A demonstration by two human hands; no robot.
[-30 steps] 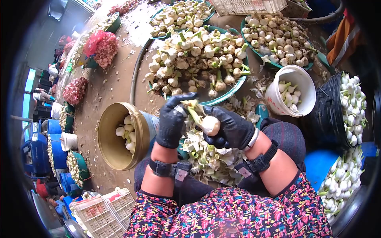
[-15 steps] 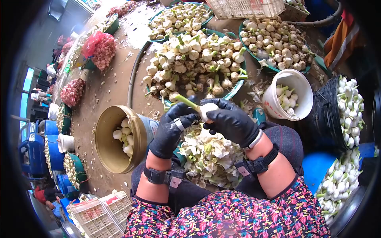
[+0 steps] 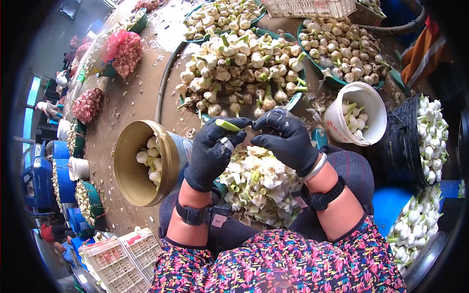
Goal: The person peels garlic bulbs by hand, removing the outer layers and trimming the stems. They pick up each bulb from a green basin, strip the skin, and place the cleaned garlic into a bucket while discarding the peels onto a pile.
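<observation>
In my black-gloved left hand point(image 3: 211, 151), the fingers are closed on a garlic bulb. Its cut green stem point(image 3: 227, 125) sticks out past the fingers, while the bulb itself is mostly hidden. My right hand point(image 3: 288, 141), also gloved, is close beside it with thumb and fingers pinched together. What lies between those fingertips is too small to make out. Below both hands, a heap of peeled garlic skins point(image 3: 259, 188) sits between my knees. Just beyond them stands a green-rimmed basin heaped with unpeeled garlic bulbs point(image 3: 239, 73).
A tan bucket point(image 3: 124, 171) with white bulbs lies tilted at left. On the right stand a white bucket point(image 3: 332, 119) of garlic and a black container point(image 3: 398, 141) of peeled bulbs. A hose point(image 3: 166, 88) runs across the floor. Plastic crates point(image 3: 115, 259) are at lower left.
The garlic bulb has turned within my left hand, so its white body no longer shows and the stem points rightward. My right hand has shifted slightly right, off the bulb.
</observation>
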